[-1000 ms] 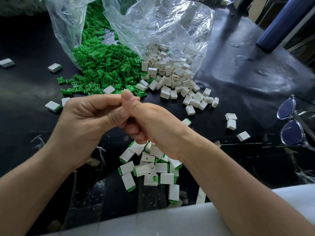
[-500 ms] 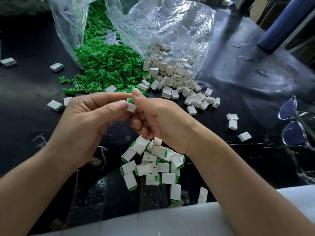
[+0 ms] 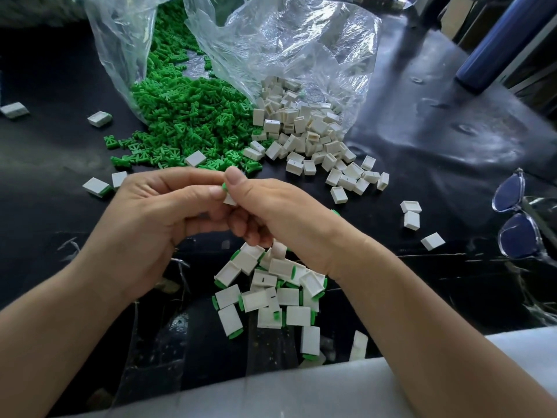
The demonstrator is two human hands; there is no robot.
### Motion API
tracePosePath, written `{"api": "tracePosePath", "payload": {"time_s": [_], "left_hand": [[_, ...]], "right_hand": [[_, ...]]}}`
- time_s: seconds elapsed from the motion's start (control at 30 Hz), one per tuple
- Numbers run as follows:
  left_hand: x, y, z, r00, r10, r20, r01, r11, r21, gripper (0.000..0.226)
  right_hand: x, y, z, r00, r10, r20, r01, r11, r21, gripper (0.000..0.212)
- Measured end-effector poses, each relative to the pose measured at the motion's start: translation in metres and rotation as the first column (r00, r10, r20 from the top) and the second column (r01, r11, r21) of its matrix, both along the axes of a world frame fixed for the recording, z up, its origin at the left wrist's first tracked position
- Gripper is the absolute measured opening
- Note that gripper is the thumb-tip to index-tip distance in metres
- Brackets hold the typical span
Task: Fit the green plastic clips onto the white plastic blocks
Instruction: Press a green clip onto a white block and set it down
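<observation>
The left hand [image 3: 150, 224] and right hand [image 3: 280, 215] meet fingertip to fingertip above the middle of the black desk [image 3: 422, 131]. Together they pinch one white block [image 3: 229, 200]. A green clip [image 3: 224, 187] shows at the block's top end, between the left thumb and the right thumb; how far it is seated cannot be told. The other fingers of both hands are curled underneath.

Just below the hands, toward the desk's near edge, lies a heap of fitted blocks [image 3: 271, 294], white with green ends showing. Beyond the hands, a clear plastic bag [image 3: 286, 40] spills loose green clips [image 3: 187, 122] on the left and bare white blocks [image 3: 307, 131] on the right, the two piles touching. Stray blocks [image 3: 99, 119] lie toward the left edge and a few more to the right. Clear-framed glasses [image 3: 512, 218] rest by the right edge, with a dark blue cylinder [image 3: 497, 43] at the far right corner.
</observation>
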State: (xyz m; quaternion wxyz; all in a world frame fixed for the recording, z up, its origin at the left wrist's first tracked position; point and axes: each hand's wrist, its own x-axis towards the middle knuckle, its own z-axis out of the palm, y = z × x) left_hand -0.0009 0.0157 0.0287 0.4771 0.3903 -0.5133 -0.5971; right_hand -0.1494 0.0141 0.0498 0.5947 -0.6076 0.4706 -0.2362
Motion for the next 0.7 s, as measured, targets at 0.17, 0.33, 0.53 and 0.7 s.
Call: {"api": "tracePosePath", "payload": {"time_s": [0.17,0.33,0.53,0.7], "left_hand": [[0.0,0.001,-0.001,1.0,0.022,0.015,-0.022,0.999,0.033,0.023],[-0.002,0.001,-0.001,0.999,0.044,-0.005,-0.044,0.999,0.001,0.023],[-0.002,0.001,-0.003,0.999,0.013,0.037,-0.013,1.0,0.005,0.024],[0.0,0.0,-0.006,0.998,-0.013,0.056,0.013,1.0,0.001,0.027]], "right_hand": [[0.002,0.003,-0.001,1.0,-0.015,-0.017,0.014,1.0,-0.012,0.04],[0.007,0.001,-0.009,0.994,-0.074,-0.083,0.065,0.992,-0.111,0.042],[0.011,0.002,-0.009,0.983,-0.095,-0.157,0.07,0.986,-0.152,0.045],[0.012,0.002,-0.01,0.97,-0.108,-0.219,0.069,0.982,-0.176,0.045]]}}
